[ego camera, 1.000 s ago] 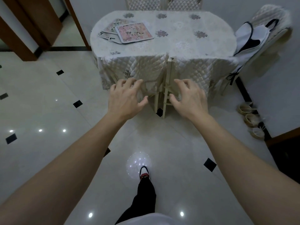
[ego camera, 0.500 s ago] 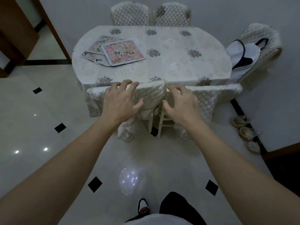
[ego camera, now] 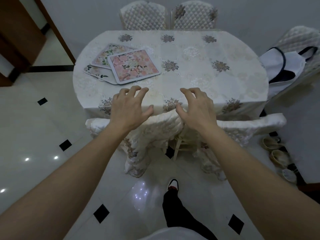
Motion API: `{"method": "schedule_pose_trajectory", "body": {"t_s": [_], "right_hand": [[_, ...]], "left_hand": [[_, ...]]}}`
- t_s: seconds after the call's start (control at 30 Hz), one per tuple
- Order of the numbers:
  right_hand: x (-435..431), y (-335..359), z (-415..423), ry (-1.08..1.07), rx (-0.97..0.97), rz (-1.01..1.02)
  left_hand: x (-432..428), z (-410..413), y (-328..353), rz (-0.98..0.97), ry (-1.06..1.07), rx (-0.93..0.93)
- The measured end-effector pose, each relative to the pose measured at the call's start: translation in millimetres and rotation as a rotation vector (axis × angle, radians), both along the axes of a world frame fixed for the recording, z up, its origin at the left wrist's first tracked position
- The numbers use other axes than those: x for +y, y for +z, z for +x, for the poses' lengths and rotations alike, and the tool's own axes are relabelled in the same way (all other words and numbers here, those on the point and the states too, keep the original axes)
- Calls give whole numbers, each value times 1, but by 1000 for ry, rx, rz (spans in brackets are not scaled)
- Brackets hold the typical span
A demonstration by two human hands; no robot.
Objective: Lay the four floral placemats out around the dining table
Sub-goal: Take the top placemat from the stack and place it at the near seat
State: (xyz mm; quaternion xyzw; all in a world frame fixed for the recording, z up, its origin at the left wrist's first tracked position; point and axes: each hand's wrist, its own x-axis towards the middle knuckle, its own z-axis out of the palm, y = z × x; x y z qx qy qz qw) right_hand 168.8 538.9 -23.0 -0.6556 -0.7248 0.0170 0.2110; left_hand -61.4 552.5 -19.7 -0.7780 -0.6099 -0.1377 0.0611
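A loose stack of floral placemats lies on the left part of the dining table (ego camera: 199, 70), which wears a pale flowered cloth. The top mat (ego camera: 134, 65) is pink with a white border. Under it peek a green-flowered mat (ego camera: 109, 55) and a dark-leafed mat (ego camera: 94, 71). My left hand (ego camera: 129, 108) hovers over the table's near edge, fingers spread, holding nothing. My right hand (ego camera: 197, 106) is beside it, also empty with fingers apart. Both hands are below and to the right of the stack, not touching it.
Two quilted chairs (ego camera: 155, 129) are tucked at the near side under my hands, and two more (ego camera: 166, 16) stand at the far side. A chair at the right carries a white bag (ego camera: 284, 66). Slippers (ego camera: 277, 153) lie on the tiled floor at the right.
I have stepped closer to the table. Both hands rose from the near chair backs to above the table's near edge. The placemats have not moved.
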Motion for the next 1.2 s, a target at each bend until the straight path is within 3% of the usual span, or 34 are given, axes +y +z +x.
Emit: {"method": "schedule_pose_trajectory", "body": {"t_s": [0.27, 0.47, 0.87, 1.2], "right_hand": [[126, 4, 34, 23, 39, 12], [197, 2, 49, 40, 38, -26], [295, -12, 13, 118, 56, -57], [369, -21, -21, 69, 73, -51]], "left_hand": [[111, 24, 9, -32, 55, 52], [167, 27, 1, -60, 124, -11], [240, -30, -26, -73, 256, -71], [315, -78, -47, -203, 416, -335]]}}
